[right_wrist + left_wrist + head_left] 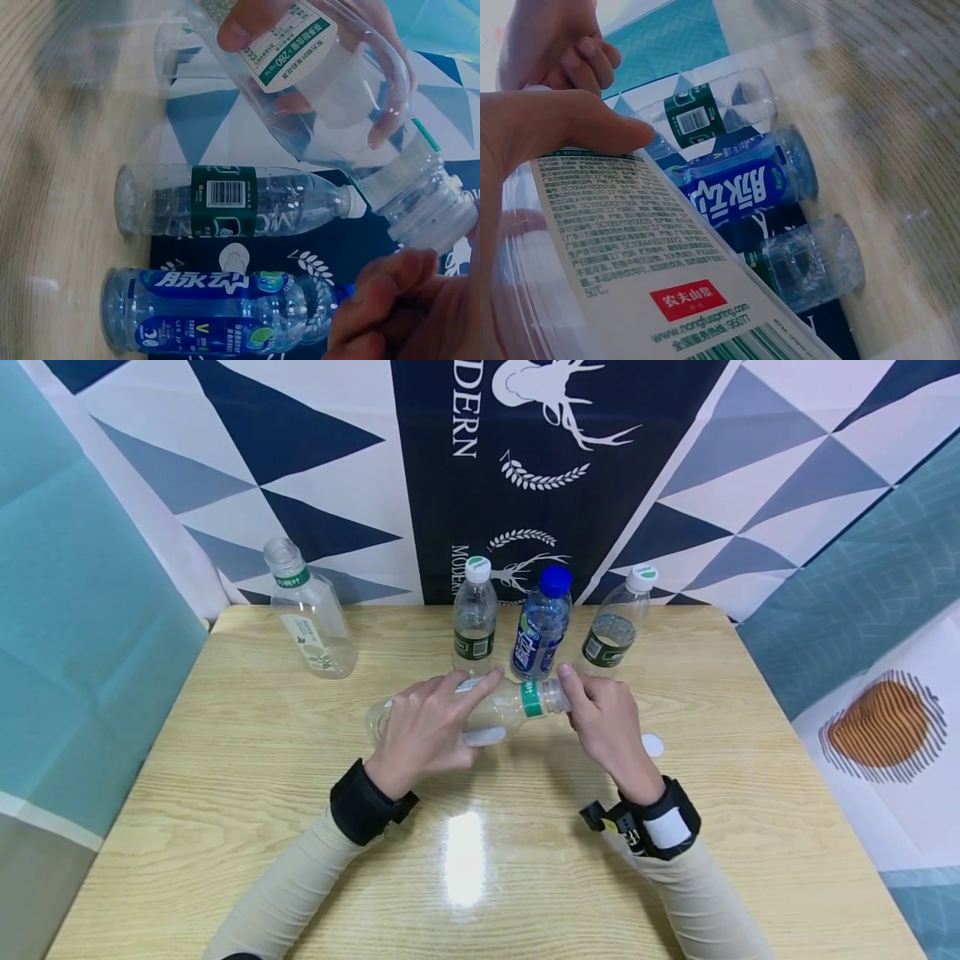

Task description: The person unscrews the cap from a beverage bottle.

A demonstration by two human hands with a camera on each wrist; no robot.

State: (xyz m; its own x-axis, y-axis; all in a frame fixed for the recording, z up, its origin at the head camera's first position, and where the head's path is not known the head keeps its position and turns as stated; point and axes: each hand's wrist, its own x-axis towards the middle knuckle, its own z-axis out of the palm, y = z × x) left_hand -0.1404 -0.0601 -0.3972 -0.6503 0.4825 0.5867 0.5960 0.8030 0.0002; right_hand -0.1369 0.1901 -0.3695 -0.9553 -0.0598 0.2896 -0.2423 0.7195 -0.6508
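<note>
A clear plastic bottle (510, 706) with a green neck band lies sideways above the table, its mouth pointing right. My left hand (427, 718) grips its body, and the thumb lies over the printed label (630, 225) in the left wrist view. At the mouth, my right hand (603, 718) has its thumb against the rim and its fingers curled below. Clear screw threads (427, 217) show beside those fingers in the right wrist view. Whether a cap is inside the right hand is hidden. A white disc, perhaps a cap (653, 745), lies beside the right wrist.
Along the table's back stand a capless clear bottle (315, 627) at left, a white-capped bottle (474, 618), a blue-capped bottle (542, 627) and another white-capped bottle (613, 622). The last three are close behind my hands. A patterned cloth (322, 485) hangs behind the wooden table (225, 760).
</note>
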